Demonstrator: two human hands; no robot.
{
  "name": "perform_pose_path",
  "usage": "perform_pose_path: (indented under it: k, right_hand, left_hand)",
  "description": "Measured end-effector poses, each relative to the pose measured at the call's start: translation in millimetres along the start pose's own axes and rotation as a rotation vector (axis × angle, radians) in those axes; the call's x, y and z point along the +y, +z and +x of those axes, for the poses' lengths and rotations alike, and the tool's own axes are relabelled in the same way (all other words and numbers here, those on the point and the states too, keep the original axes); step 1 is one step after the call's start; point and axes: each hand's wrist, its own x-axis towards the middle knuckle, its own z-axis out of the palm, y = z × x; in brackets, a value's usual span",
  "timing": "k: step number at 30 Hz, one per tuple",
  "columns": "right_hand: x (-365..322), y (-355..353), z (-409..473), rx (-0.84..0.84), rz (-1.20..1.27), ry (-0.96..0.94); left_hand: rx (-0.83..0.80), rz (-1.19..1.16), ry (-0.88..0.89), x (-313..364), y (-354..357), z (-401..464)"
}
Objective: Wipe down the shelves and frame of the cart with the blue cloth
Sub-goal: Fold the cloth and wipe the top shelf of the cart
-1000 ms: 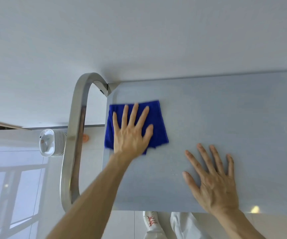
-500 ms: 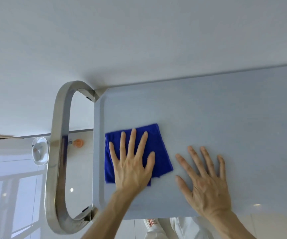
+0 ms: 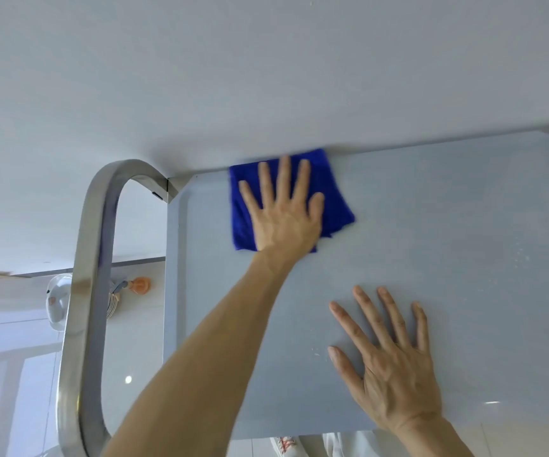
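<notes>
Step in hand: wiping the top shelf (image 3: 448,245) of the cart. The left hand (image 3: 283,219) lies flat on the blue cloth (image 3: 332,199), fingers (image 3: 284,179) spread and extended, pressing the cloth against the shelf rather than gripping it. The cloth sits at the far edge of the shelf, its upper border just beyond the fingertips and close to the wall (image 3: 266,77). It is blurred, which suggests a stroke in progress.

The right hand (image 3: 395,367) rests palm-down on bare shelf surface, nearer the body and well apart from the cloth; its fingers are released and splayed, holding nothing. It appears to steady the cart.

Materials: the cloth is a soft, napped, folded textile of saturated blue. The shelf is a smooth, pale grey panel with a shallow raised rim and rounded corners; a few small droplets show near the right fingers. The handle (image 3: 91,291), to the left of the left fingers, is a polished metal tube bent in a U.

Next move, as judged: sweep the cloth across the unwiped area toward the right fingers, keeping even palm pressure, then proceed to the rim and handle.
</notes>
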Motion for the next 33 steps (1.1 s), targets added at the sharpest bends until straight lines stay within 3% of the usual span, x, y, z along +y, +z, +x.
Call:
perform_pose_path:
  k: [3, 6, 8, 11, 15, 20, 28, 33]
  right_hand:
    - [0.4, -1.4, 0.7, -0.033, -0.001, 0.021]
    - [-0.6, -2.4, 1.1, -0.026, 0.017, 0.018]
    - [0.4, -2.3, 0.9, -0.007, 0.028, 0.009]
    - [0.4, -1.9, 0.4, 0.011, 0.041, 0.000]
    - [1.5, 0.3, 0.0, 0.063, 0.051, -0.003]
    - [0.7, 5.3, -0.1, 0.170, 0.082, -0.006]
    - [-0.5, 7.4, -1.7, 0.200, 0.112, 0.016]
    - [-1.1, 5.6, -1.7, 0.185, 0.098, 0.020]
  left_hand:
    - [-0.066, 0.038, 0.227, 30.2, 6.4, -4.2]
    - [-0.048, 0.048, 0.320, 13.3, 3.0, -2.8]
    - [0.013, 0.040, 0.292, -16.5, -1.6, -4.2]
    - [0.022, 0.038, 0.116, -59.5, -7.7, -9.6]
    - [-0.021, 0.055, 0.008, -54.1, -5.6, -29.5]
    - [-0.038, 0.064, 0.129, -40.5, 0.2, -96.7]
    - [-0.121, 0.075, 0.172, -33.5, 8.2, -261.0]
    - [-0.159, 0.032, 0.105, -27.1, 4.0, -256.3]
